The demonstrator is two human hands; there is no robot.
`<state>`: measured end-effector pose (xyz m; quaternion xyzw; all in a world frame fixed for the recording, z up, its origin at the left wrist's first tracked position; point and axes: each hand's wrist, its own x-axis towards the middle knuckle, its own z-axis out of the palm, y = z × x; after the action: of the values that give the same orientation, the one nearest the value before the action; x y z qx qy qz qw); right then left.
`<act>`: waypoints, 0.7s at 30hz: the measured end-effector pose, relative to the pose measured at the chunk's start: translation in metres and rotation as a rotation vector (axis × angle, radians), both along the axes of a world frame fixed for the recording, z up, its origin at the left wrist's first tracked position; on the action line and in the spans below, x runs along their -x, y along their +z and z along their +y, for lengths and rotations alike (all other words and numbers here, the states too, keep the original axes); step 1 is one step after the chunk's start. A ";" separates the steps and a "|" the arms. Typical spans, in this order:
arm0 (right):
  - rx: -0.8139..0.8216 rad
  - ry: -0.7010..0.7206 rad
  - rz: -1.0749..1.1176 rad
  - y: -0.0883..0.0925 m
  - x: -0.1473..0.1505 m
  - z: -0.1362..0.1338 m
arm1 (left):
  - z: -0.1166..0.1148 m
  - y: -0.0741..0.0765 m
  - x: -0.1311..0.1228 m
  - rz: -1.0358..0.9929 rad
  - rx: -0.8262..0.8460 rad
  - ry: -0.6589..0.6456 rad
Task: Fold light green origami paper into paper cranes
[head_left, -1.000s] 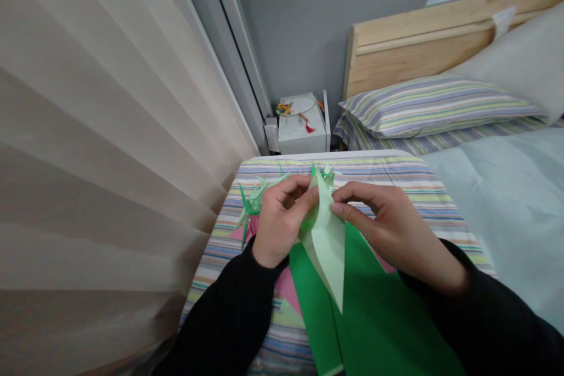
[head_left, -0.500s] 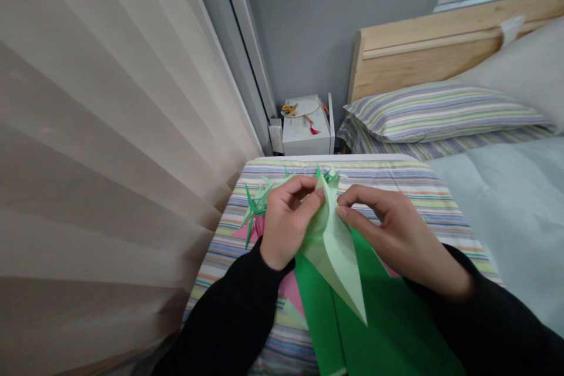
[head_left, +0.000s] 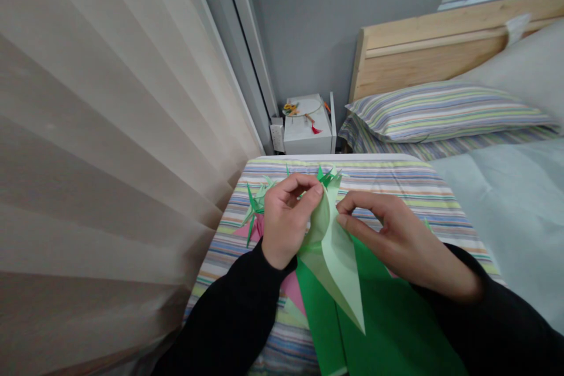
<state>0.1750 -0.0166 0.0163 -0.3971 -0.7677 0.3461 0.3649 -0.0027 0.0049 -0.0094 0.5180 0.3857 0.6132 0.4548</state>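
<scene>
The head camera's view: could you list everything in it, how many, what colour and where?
folded paper: one, pale green, between the hands
large paper: count unclear, dark green, beneath it
pink paper: count unclear, pink, table's left
small paper shapes: several, greens, table's far and left parts
cloth-covered table: one, multicoloured stripes, centre
cabinet: one, white, beyond table
tassel: one, red, on cabinet
headboard: one, pale wood, upper right
striped pillow: one, multicoloured, before headboard
plain pillow: one, whitish, far right
bedspread: one, pale blue-green, right
curtain: one, beige, left
wall: grey, back
left hand: one, bare, pinching folded paper
right hand: one, bare, at folded paper's edge
sleeves: two, black, below
</scene>
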 end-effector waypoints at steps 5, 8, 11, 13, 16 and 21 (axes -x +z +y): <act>0.025 0.007 0.017 0.001 0.000 0.000 | 0.001 0.000 0.002 0.004 -0.002 -0.030; 0.028 -0.013 0.028 0.002 -0.001 0.001 | 0.000 0.002 0.002 -0.001 0.027 -0.069; 0.006 -0.063 0.033 0.003 -0.003 0.003 | -0.001 0.004 0.002 0.003 0.056 -0.139; -0.018 -0.083 0.026 0.003 -0.004 0.003 | -0.002 0.006 0.002 0.027 0.063 -0.183; -0.080 -0.092 0.014 0.003 -0.004 0.001 | -0.003 0.008 0.001 0.057 0.066 -0.253; -0.110 -0.095 0.014 0.002 0.000 0.000 | -0.004 0.011 -0.001 0.017 0.086 -0.334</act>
<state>0.1752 -0.0163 0.0178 -0.4099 -0.7633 0.2886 0.4075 -0.0020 0.0005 0.0015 0.5602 0.3240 0.5077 0.5686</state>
